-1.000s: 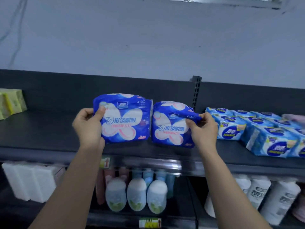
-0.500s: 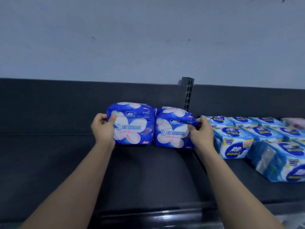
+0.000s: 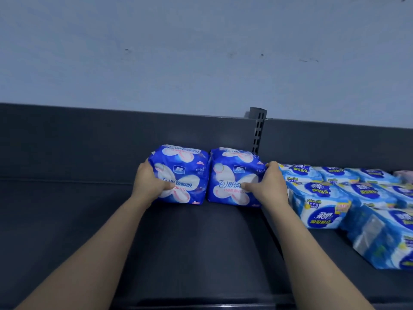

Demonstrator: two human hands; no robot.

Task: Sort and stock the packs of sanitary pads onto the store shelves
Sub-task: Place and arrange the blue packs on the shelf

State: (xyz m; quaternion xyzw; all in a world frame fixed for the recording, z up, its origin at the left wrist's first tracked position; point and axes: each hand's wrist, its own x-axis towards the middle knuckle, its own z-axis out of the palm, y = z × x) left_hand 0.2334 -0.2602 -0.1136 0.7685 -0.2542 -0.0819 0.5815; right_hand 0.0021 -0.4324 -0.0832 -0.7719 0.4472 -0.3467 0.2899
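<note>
Two dark blue packs of sanitary pads with white butterfly prints stand side by side on the dark top shelf (image 3: 178,242), close to its back panel. My left hand (image 3: 149,182) grips the left pack (image 3: 185,173) at its left edge, thumb across the front. My right hand (image 3: 268,186) grips the right pack (image 3: 232,175) at its right edge, thumb pressed on the front. The two packs touch each other in the middle.
Several light blue and white pad packs (image 3: 324,206) fill the shelf to the right, right beside my right hand. A slotted shelf upright (image 3: 258,133) rises behind the right pack. A pale wall is above. The shelf surface stretches left and toward me.
Both packs have been pushed farther back along the shelf and now rest on it. My thumbs have shifted onto the packs' fronts. The view has moved closer.
</note>
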